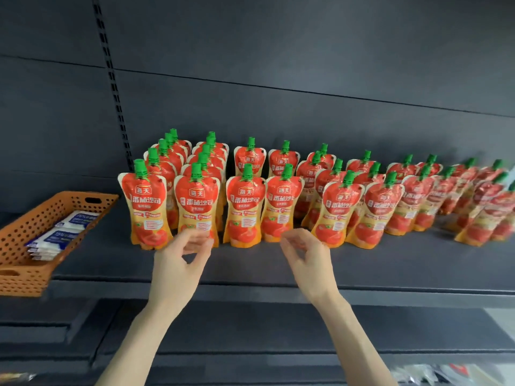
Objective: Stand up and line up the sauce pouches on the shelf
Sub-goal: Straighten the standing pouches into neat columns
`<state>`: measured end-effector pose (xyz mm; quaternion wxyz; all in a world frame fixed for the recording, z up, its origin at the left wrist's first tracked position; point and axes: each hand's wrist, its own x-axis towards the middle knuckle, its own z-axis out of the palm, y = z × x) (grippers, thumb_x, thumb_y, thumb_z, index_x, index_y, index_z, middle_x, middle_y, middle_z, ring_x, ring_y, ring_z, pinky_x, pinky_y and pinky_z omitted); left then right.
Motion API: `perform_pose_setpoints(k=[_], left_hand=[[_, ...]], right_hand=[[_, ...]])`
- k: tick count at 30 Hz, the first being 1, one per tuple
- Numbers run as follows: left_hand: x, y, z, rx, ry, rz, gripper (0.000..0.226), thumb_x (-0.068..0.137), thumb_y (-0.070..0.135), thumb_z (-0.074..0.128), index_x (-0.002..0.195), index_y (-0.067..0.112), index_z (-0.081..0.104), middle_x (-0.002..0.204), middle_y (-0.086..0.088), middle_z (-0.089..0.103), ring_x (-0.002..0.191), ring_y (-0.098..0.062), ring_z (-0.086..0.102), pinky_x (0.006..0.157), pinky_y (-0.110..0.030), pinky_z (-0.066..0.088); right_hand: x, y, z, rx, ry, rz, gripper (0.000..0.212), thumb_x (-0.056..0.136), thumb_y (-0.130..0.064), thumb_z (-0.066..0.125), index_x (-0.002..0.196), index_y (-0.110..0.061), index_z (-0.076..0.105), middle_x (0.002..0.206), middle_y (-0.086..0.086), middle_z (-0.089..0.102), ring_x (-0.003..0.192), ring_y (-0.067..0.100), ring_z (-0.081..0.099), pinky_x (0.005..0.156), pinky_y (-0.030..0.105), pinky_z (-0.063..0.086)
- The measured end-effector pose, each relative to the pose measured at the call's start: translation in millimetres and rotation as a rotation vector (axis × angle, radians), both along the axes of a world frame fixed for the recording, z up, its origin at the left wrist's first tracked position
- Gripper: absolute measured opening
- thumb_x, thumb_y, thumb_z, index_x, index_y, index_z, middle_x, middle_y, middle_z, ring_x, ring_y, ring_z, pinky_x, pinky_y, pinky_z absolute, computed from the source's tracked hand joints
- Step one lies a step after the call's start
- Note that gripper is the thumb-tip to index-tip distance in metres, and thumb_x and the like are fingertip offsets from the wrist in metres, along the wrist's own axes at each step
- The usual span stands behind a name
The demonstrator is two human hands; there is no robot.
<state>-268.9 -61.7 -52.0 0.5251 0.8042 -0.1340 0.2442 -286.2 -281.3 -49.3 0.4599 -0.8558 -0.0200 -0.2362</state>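
Observation:
Several red and orange sauce pouches with green caps stand upright in rows on the dark shelf, from the leftmost front pouch to the blurred ones at the far right. My left hand hovers just in front of the second front pouch, fingers apart and curled, holding nothing. My right hand hangs in front of the fourth front pouch and the fifth front pouch, also empty with loosely curled fingers. The fifth pouch leans slightly to the right.
An orange perforated basket with white and blue packets sits at the shelf's left end. A slotted upright runs up the dark back panel. A lower shelf lies below, with packets at its bottom right corner.

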Motion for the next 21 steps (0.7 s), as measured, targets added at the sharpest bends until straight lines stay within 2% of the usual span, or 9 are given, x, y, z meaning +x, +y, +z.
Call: perform_pose_setpoints(k=[3, 7, 9, 11, 15, 19, 21], left_hand=[[-5.8, -32.3, 16.1, 0.003, -0.024, -0.026, 0.012, 0.084, 0.016, 0.064, 0.095, 0.018, 0.065, 0.090, 0.013, 0.066, 0.090, 0.003, 0.060, 0.074, -0.004, 0.044], [7.9, -52.5, 48.8, 0.105, -0.074, -0.020, 0.017, 0.085, 0.018, 0.064, 0.101, 0.014, 0.064, 0.093, 0.008, 0.067, 0.088, -0.002, 0.062, 0.075, -0.006, 0.045], [23.2, -59.6, 70.2, 0.157, -0.109, 0.016, 0.022, 0.085, 0.019, 0.064, 0.106, 0.014, 0.063, 0.100, 0.004, 0.066, 0.089, -0.004, 0.060, 0.075, -0.009, 0.046], [40.6, -65.9, 92.0, 0.208, -0.117, 0.055, 0.031, 0.085, 0.019, 0.065, 0.115, 0.012, 0.059, 0.113, 0.000, 0.061, 0.098, -0.008, 0.057, 0.081, -0.015, 0.044], [79.5, -69.9, 122.0, 0.441, 0.072, 0.040, 0.056, 0.086, 0.030, 0.064, 0.134, 0.012, 0.043, 0.137, -0.004, 0.048, 0.124, -0.019, 0.047, 0.099, -0.030, 0.039], [116.8, -60.1, 130.2, 0.710, 0.290, -0.162, 0.049, 0.086, 0.037, 0.062, 0.127, 0.013, 0.052, 0.127, -0.005, 0.058, 0.112, -0.019, 0.057, 0.092, -0.030, 0.047], [133.6, -53.8, 128.9, 0.812, 0.312, -0.252, 0.036, 0.085, 0.040, 0.061, 0.106, 0.011, 0.065, 0.104, -0.008, 0.068, 0.092, -0.025, 0.065, 0.083, -0.042, 0.053]], right_hand=[[3.9, -25.6, 18.4, -0.042, -0.020, 0.037, 0.011, 0.091, -0.013, 0.058, 0.097, -0.012, 0.067, 0.096, -0.005, 0.068, 0.090, 0.005, 0.062, 0.074, 0.010, 0.047], [19.3, -38.7, 48.3, -0.109, -0.053, 0.097, 0.013, 0.092, -0.016, 0.057, 0.101, -0.011, 0.065, 0.099, -0.001, 0.067, 0.090, 0.008, 0.062, 0.073, 0.006, 0.046], [32.7, -42.0, 67.1, -0.136, -0.101, 0.108, 0.016, 0.092, -0.016, 0.057, 0.105, -0.011, 0.064, 0.104, 0.001, 0.066, 0.094, 0.013, 0.062, 0.078, 0.014, 0.049], [47.9, -43.2, 83.6, -0.180, -0.137, 0.101, 0.023, 0.092, -0.019, 0.058, 0.113, -0.012, 0.061, 0.111, 0.001, 0.063, 0.103, 0.015, 0.059, 0.087, 0.026, 0.049], [78.8, -39.7, 101.4, -0.239, -0.071, 0.146, 0.042, 0.092, -0.026, 0.056, 0.131, -0.014, 0.047, 0.133, 0.000, 0.053, 0.125, 0.014, 0.045, 0.099, 0.022, 0.036], [108.0, -33.2, 96.9, -0.172, 0.115, 0.190, 0.051, 0.093, -0.028, 0.055, 0.137, -0.010, 0.039, 0.137, 0.004, 0.049, 0.128, 0.017, 0.045, 0.095, 0.019, 0.035], [118.1, -30.7, 86.7, -0.172, 0.148, 0.162, 0.042, 0.093, -0.027, 0.055, 0.130, -0.009, 0.045, 0.124, 0.005, 0.058, 0.116, 0.019, 0.054, 0.088, 0.022, 0.044]])
